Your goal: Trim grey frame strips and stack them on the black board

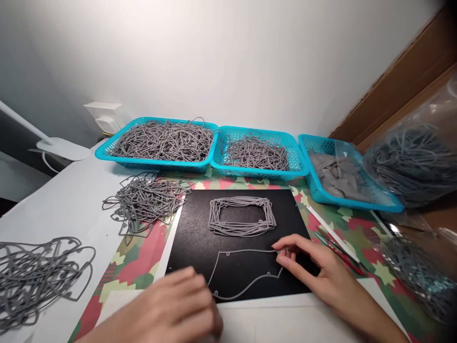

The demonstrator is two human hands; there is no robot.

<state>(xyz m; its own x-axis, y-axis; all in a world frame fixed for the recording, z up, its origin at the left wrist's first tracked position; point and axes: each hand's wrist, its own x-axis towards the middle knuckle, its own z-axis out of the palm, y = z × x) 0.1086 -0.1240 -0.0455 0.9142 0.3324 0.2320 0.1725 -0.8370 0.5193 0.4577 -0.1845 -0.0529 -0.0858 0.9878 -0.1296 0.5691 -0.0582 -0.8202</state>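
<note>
In the head view, a thin gray frame (246,250) lies on a black board (194,228), in front of the person and between the two hands. The right hand (321,267) pinches the upper right corner of this frame between the thumb and the index finger. The left hand (178,305) is blurred, with its fingers bent, just beside the lower left corner of the frame; I cannot tell whether it pinches or touches anything.

Behind the frame, on the same board, there is a neat stack of gray frames (243,229), apart from both hands. To the left of the board lies a loose gray pile (146,202), and a second pile (39,281) is farther left on the white table (32,209). Three blue baskets (260,172) stand along the wall, holding gray pieces. Right of the board, near the right hand, lies a red-handled tool (344,259).
</note>
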